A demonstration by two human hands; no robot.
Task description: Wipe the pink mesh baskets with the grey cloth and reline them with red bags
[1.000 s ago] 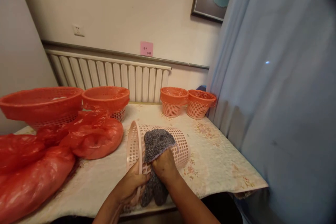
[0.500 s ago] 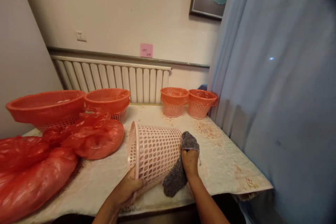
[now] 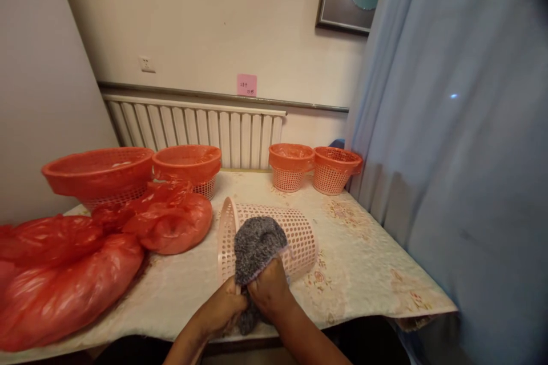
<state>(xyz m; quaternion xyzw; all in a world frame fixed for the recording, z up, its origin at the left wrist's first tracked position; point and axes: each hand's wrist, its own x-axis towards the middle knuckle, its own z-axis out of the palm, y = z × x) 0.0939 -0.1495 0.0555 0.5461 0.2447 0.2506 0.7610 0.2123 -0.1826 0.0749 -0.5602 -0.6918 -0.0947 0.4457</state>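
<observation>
A pale pink mesh plastic basket lies on its side on the table, its mouth to the left. My left hand is closed at the near side of its rim, with the fingers partly hidden. My right hand grips a fuzzy grey cloth with a light purple edge. The cloth is bunched in front of the basket near the rim. Part of it hangs below, between my two hands.
Two red-lined baskets stand at the back right. A wide red-lined basket and a smaller red-lined basket stand at left, behind filled red plastic bags. A blue curtain hangs along the right side.
My right hand has moved the grey cloth leftward, from the basket's base to near its rim. My left hand stays at the rim. The view has shifted slightly left.
</observation>
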